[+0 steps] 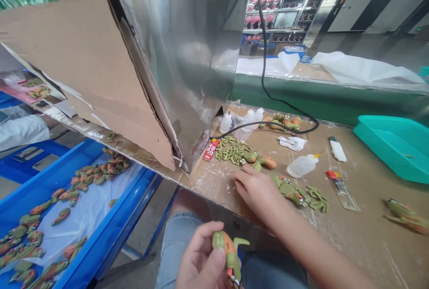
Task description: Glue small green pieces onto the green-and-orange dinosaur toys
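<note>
- The green and orange toy figure [228,253] sits low in the view, over the person's lap, pinched in the left hand [201,262] between thumb and curled fingers; one thin green limb sticks out on the side away from the palm.
- It looks small, light and rubbery. I judge the body the safe place to grip, since the thin limb would likely bend.
- The right hand [256,190] lies palm down on the cardboard-covered table [368,235], fingers loosely bent toward the pile of green parts [233,149]; whether it holds anything I cannot tell.
- Just beside its knuckles lie another figure [290,190] and a loose green piece [317,198].
- Beyond them lies a squeeze bottle [301,165].
- Off to the left hand's outer side stands a blue bin [110,231] of similar figures.
</note>
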Motion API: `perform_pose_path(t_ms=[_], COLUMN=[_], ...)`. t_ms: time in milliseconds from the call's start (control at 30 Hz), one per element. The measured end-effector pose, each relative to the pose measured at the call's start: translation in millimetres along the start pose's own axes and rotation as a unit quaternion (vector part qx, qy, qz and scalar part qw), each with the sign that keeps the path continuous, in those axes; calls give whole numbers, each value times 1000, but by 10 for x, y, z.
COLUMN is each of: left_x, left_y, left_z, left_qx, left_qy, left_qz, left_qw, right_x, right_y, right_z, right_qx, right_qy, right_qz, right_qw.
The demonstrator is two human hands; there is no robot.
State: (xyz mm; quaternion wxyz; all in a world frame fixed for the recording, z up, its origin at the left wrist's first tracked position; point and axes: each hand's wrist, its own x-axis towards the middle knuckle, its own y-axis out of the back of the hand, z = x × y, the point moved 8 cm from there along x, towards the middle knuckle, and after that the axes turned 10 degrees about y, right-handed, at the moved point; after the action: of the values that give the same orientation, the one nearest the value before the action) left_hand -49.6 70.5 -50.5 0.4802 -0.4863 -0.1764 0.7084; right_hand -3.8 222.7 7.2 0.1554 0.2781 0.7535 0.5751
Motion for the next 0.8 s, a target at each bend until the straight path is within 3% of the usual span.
perform_pose_path(t_ms=[100,167,300,500,633,800], left_x=[34,46,38,-8,-35,-78], left_y=[-69,-107,-177,-298,-355,-368], left_z=[-54,-89,-168,-275,-308,-278], left_qx=[12,17,37,55,48,43], left_qy=[14,19,29,31,23,-1], left_qz=[-13,-17,-19,-43,-65,-64], left_qw=[1000,1000,999,997,996,997], right_x=[-395,-664,-1047,-1200,-1247,-1275], right_y=[160,245,321,268,176,268], right_z=[37,-5,-140,-204,-212,-233], right_qx=[77,194,457,532,545,474], right_qy=[-11,-18,-20,-14,-16,26], right_qz=[45,84,163,185,173,195], right_qw=[996,977,874,826,820,858])
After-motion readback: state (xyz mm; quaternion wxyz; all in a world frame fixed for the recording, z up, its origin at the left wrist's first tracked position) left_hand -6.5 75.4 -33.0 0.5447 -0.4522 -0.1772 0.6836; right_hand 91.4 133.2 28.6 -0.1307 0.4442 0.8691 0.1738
